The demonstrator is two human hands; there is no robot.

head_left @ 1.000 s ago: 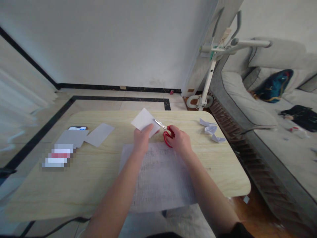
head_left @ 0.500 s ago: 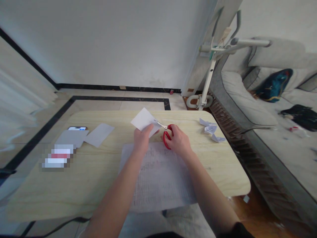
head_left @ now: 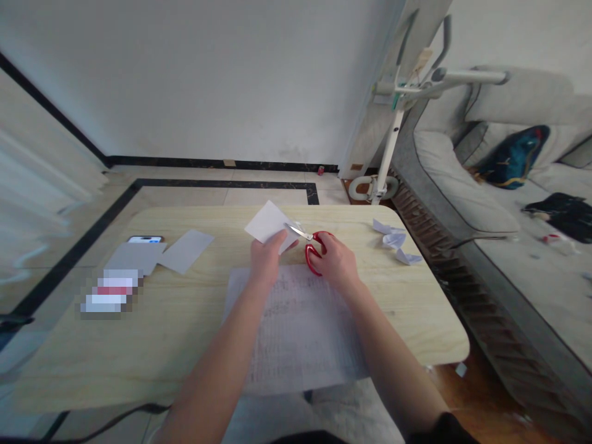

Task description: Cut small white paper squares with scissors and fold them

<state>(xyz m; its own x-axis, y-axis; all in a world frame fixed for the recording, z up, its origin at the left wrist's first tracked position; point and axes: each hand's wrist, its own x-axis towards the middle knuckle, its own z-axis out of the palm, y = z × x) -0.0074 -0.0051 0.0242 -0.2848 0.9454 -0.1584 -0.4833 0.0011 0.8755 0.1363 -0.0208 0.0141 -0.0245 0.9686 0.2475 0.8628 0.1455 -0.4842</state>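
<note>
Left hand (head_left: 266, 259) pinches the paper (head_left: 268, 222) over the surface (head_left: 176, 308) — probably to steady it — while the right hand (head_left: 338, 262) grips the scissors (head_left: 304, 235), points overlapping the sheet's right side.

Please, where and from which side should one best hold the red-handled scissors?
Take the scissors by the red handle loops, probably from the person's right: these lie on that side, inside the right grip, while the pointed blades aim left, toward the white paper.

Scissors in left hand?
No, the red-handled scissors are in the right hand, while the left hand holds white paper.
</note>
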